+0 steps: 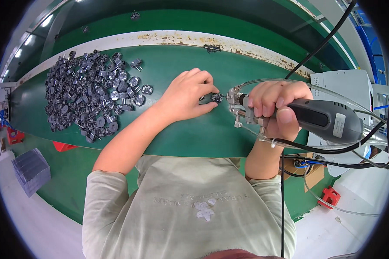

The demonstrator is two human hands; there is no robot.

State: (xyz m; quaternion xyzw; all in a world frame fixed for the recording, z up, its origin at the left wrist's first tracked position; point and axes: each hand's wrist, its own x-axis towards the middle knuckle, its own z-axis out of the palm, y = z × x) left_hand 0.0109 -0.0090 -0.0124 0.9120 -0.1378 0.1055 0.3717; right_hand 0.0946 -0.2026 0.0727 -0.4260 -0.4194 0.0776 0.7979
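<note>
My left hand (189, 96) rests on the green belt surface (190, 134) and pinches a small dark round part (216, 98) between thumb and fingertips. My right hand (277, 108) grips a grey handheld power tool (324, 118). The tool's metal tip (234, 97) sits right beside the held part, almost touching it. A clear tube and black cables run from the tool off to the right.
A large pile of several small dark round parts (88, 95) lies on the belt at the left. A white rusty rail (181, 39) runs along the far edge. A grey box (348, 86) stands at the right, a red block (330, 196) below it, and a grey stack (30, 170) at lower left.
</note>
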